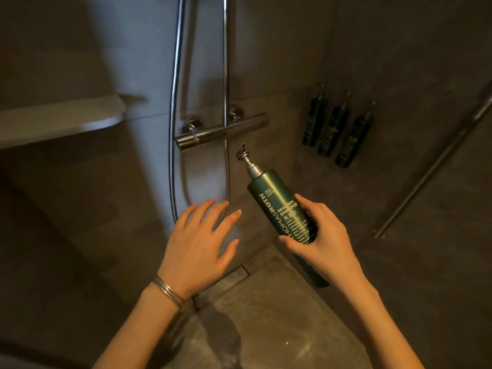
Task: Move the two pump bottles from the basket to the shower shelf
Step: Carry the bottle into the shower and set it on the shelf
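A: Where is the pump bottle point(269, 198) right now?
B: In the right hand point(322, 241), which grips its lower half, fingers wrapped round the label. The bottle is dark green, tilted with its silver pump head pointing up and to the left, just below the right-hand end of the chrome mixer bar point(221, 131).

A: And the left hand point(198, 245)?
B: Spread flat, fingers apart, holding nothing. It hangs in the air left of the bottle, not touching it. Thin bangles point(167, 291) sit on that wrist.

A: How much free space around the bottle?
B: The pump tip is close under the mixer bar but apart from it. The shower hose point(174, 129) loops down just left of the bottle and behind the left hand's fingertips. To the right, the wall is bare up to three dark bottles point(336, 129) mounted in a row, well apart from the held one.

A: Any ledges?
B: A pale shower shelf point(61, 123) juts out at upper left, rounded at its right corner, its top bare where visible. A slanted grab rail point(431, 169) runs along the far right wall. Below, a floor drain slot point(221, 283) lies between the wrists
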`<state>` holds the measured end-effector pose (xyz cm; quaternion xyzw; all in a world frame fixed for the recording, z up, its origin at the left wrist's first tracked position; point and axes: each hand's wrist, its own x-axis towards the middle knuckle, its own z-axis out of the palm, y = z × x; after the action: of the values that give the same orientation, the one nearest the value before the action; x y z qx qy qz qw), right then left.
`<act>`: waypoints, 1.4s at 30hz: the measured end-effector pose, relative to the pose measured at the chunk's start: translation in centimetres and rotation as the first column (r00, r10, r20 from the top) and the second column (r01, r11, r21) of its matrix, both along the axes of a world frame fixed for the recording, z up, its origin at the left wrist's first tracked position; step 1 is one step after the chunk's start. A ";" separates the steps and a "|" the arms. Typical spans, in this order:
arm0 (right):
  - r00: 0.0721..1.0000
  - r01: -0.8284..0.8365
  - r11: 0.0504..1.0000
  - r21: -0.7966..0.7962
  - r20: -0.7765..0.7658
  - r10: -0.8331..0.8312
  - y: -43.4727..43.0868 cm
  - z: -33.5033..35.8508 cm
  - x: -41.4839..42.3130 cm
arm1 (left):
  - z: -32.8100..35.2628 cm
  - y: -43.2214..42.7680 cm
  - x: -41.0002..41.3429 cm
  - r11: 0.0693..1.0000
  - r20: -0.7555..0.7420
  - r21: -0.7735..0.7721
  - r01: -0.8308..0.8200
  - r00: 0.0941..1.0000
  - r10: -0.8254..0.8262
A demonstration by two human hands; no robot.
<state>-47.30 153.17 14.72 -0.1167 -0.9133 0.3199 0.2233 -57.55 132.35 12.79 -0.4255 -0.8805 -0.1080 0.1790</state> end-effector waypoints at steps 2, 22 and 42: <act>0.997 -0.072 0.997 -0.003 -0.019 0.072 0.2 0.6 -2.4 | 0.5 -0.5 -1.1 0.998 -0.004 0.015 -0.056 0.998 0.056; 0.664 -0.744 0.655 -0.129 -0.247 0.706 -2.2 6.5 -22.7 | 6.5 -0.8 -6.8 0.729 -0.119 0.148 -0.668 0.720 0.684; 0.442 -0.853 0.518 -0.058 -0.608 0.660 -8.8 10.3 -32.5 | 8.6 -5.9 -11.5 0.566 -0.192 0.144 -0.812 0.538 0.821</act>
<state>-79.80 144.41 24.98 0.3643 -0.6932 0.5642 0.2615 -69.06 126.48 21.41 0.0274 -0.9467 0.0229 0.3201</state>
